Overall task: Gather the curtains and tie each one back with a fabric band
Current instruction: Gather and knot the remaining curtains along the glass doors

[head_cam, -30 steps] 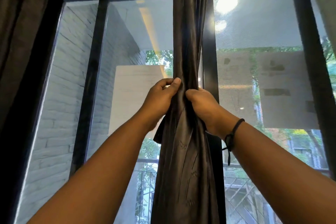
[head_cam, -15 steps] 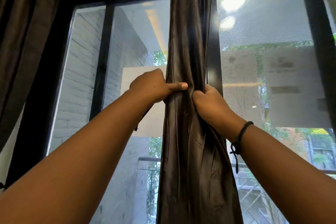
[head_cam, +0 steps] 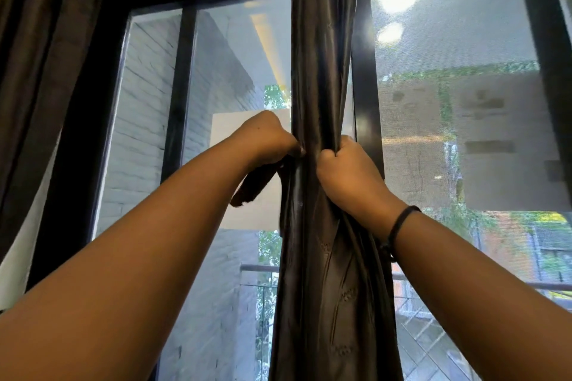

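The dark curtain (head_cam: 322, 71) hangs bunched into 1 narrow column down the middle of the view, in front of the black post of the window frame (head_cam: 365, 86). Both hands clamp it at the same height, about mid-frame. The left hand (head_cam: 266, 141) presses in from the left with fingers curled into the folds, and the right hand (head_cam: 346, 170) is fisted round the right side of the bunch, thumb side up. Only a thin strip of cloth shows between them.

A short dark flap, seemingly the band (head_cam: 255, 184), hangs down and left from under the left hand. Where it joins the bunch is hidden by that hand, and whether it runs round the back of the curtain cannot be told.

Left of the bunch lies open glass as far as a thinner black bar, then more glass up to the frame's edge. Right of the post a mesh screen (head_cam: 448, 56) fills the pane. A 2nd curtain (head_cam: 46, 40) hangs at the far left, cut off by the top and left edges. The bunched curtain is cut off at top and bottom too. A black cord (head_cam: 399, 223) circles the right wrist. Both forearms leave the view at the lower corners.
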